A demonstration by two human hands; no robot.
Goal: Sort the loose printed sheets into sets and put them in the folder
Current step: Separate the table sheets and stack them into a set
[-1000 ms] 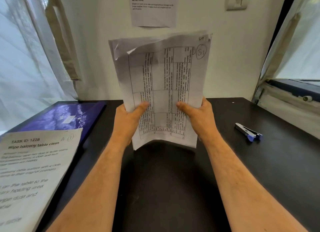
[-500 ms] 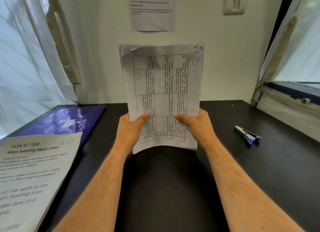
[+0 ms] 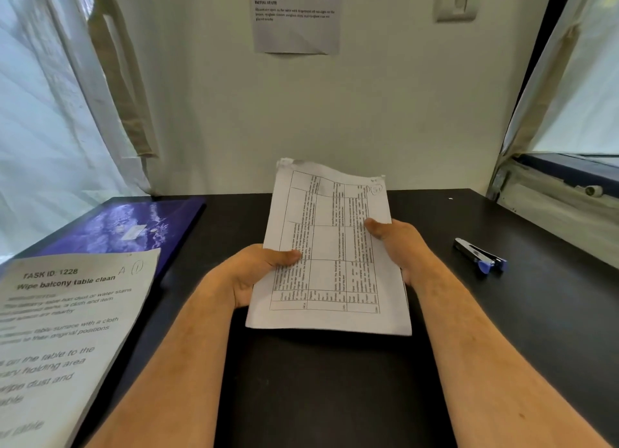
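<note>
A small stack of printed sheets (image 3: pixel 330 243) with a table on top and a circled mark in its far right corner hangs low over the middle of the black table. My left hand (image 3: pixel 254 273) grips its left edge, thumb on top. My right hand (image 3: pixel 398 243) grips its right edge the same way. The stack tilts away from me, its near edge just above the tabletop. A purple folder (image 3: pixel 110 228) lies shut at the back left. A second stack of sheets (image 3: pixel 63 333) headed "TASK ID 1228" lies at the front left, overlapping the folder's near end.
A blue and silver stapler (image 3: pixel 480 255) lies on the black table (image 3: pixel 335 397) to the right. A printed notice (image 3: pixel 296 15) is taped to the wall ahead. Curtains hang at the left, and a window sill (image 3: pixel 562 199) runs along the right.
Both hands have lowered the stack from upright in front of the wall down towards the tabletop, tilting it flatter. The right hand now sits farther along the sheet than the left.
</note>
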